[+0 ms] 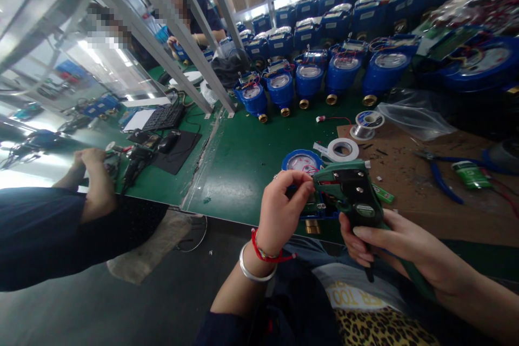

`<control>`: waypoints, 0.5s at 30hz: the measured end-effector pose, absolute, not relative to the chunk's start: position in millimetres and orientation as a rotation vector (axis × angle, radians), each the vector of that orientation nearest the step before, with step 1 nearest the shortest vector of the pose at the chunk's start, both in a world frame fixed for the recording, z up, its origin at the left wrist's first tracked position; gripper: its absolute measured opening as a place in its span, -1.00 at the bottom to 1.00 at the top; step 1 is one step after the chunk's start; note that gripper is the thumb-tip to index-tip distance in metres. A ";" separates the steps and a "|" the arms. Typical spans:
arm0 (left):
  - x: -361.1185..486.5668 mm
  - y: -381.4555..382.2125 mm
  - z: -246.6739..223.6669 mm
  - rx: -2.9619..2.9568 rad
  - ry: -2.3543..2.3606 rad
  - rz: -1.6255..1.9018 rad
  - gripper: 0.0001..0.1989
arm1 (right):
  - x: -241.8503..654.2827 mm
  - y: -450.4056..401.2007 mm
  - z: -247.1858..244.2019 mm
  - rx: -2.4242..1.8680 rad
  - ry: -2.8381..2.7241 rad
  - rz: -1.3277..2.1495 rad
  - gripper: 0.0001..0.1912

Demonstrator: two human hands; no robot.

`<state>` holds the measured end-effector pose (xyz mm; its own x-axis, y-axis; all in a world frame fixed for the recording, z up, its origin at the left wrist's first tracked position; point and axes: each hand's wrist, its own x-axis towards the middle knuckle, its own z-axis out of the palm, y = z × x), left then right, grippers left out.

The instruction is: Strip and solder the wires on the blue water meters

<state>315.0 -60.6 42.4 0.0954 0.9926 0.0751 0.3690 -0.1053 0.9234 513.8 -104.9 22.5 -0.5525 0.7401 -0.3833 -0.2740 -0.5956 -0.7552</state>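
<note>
Right hand (399,243) gripping the wire stripper (359,189), left hand (281,203) pinched narrow, best steady both at the table's near edge (231,208)

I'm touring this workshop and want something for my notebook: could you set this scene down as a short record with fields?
Right hand: the person's right hand grips a green-and-black hand tool
Left hand: the left hand has thumb and finger pinched beside the tool's nose; anything between them is too small to tell
Under the hands: a blue round-faced unit, partly hidden
Nearby: white tape roll, wire spool, blue-handled pliers
Behind: rows of similar blue units
Surface: green bench
Neighbour: a co-worker's hands, at the picture's left
</note>
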 end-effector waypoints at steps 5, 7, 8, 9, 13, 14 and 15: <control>317.2 -60.0 43.1 1.555 1.362 1.024 -0.87 | 511.5 -107.9 20.5 -0.948 -0.842 2.127 -0.74; 317.8 -59.7 43.4 1.515 1.327 1.048 -0.86 | 514.5 -110.0 22.3 -0.963 -0.945 2.062 -0.72; 317.8 -59.7 43.4 1.489 1.312 1.064 -0.87 | 516.9 -111.0 23.7 -0.968 -0.980 2.023 -0.68; 317.8 -59.6 43.3 1.464 1.301 1.080 -0.87 | 519.8 -111.8 25.4 -0.966 -0.991 1.982 -0.66; 316.4 -59.5 42.9 1.383 1.296 1.113 -0.86 | 534.3 -112.4 29.5 -1.019 -0.908 1.795 -0.72; 316.0 -59.4 42.9 1.376 1.294 1.115 -0.85 | 538.3 -112.1 29.1 -1.052 -0.881 1.755 -0.73; 315.7 -59.2 42.8 1.373 1.292 1.117 -0.85 | 542.4 -111.7 27.9 -1.088 -0.853 1.729 -0.74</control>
<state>315.7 -59.2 42.8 0.0395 0.9989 0.0252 0.1691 -0.0315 0.9851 542.4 -111.7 27.9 -0.2132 0.9282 -0.3050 -0.3222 -0.3615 -0.8749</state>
